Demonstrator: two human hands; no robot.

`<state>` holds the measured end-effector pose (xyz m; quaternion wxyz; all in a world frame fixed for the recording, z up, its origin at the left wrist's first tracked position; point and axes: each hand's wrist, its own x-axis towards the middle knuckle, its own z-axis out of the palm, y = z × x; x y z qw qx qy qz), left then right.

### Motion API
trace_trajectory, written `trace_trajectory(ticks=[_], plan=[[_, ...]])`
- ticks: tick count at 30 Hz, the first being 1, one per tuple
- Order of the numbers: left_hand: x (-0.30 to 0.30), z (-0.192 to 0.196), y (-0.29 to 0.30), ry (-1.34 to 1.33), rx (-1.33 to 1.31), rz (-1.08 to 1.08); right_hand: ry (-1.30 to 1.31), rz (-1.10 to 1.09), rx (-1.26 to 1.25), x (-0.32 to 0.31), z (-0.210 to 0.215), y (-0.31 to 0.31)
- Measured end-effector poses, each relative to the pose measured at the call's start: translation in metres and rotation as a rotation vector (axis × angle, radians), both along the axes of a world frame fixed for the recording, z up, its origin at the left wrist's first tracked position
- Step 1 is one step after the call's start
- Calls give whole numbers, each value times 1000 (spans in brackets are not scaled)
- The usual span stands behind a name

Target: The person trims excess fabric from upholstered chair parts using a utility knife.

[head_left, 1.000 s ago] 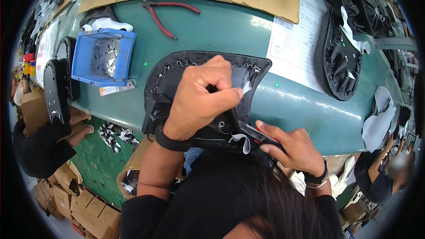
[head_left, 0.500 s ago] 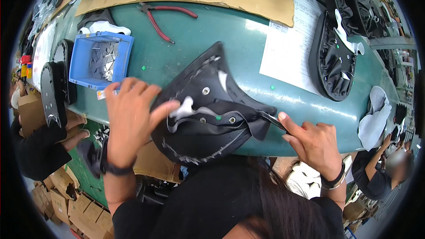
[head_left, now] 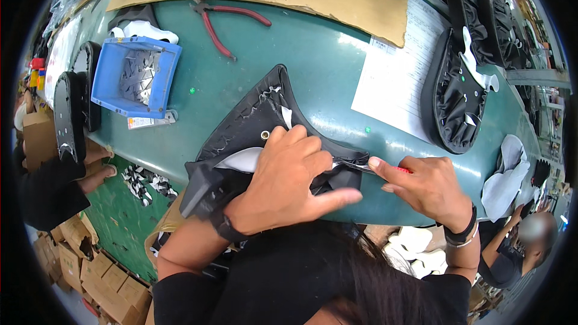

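A black padded cover piece [head_left: 241, 123], roughly three-cornered, lies on the green table's near edge. Metal staples line its rim, and metal eyelets and white fabric show inside. My left hand [head_left: 294, 183] is over its middle with the thumb stretched out and the fingers loosely bent; nothing shows in its grasp, and it hides much of the piece. In my right hand [head_left: 427, 189] is a slim metal tool with a red handle [head_left: 401, 170], its tip at the right corner of the piece. The fingers hide the tool's exact kind.
Blue bin [head_left: 164, 78] of small metal pieces stands at left. Red-handled pliers [head_left: 208, 21] lie near the cardboard sheet [head_left: 337, 3]. Toward the right are a printed paper [head_left: 388, 90], another black padded piece [head_left: 448, 108] and grey fabric [head_left: 504, 174]. A person [head_left: 512, 253] is at far right.
My left hand has moved right from the left edge of the black piece to over its middle. The piece has turned slightly. My right hand keeps the tool at the right corner.
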<state>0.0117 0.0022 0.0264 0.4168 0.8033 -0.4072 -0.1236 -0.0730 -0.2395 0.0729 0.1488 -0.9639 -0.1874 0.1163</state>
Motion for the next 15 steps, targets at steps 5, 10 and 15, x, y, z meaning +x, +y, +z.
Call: trace_trajectory(ticks=[5, 10, 15], plan=[[4, -11, -4, 42, -98, -11, 135, 100, -68, 22, 15, 3], [23, -6, 10, 317, -193, 18, 279, 53, -133, 4, 16, 8], [43, -8, 29, 1368, -1258, 434, 164, -361, 41, -52, -3, 42]])
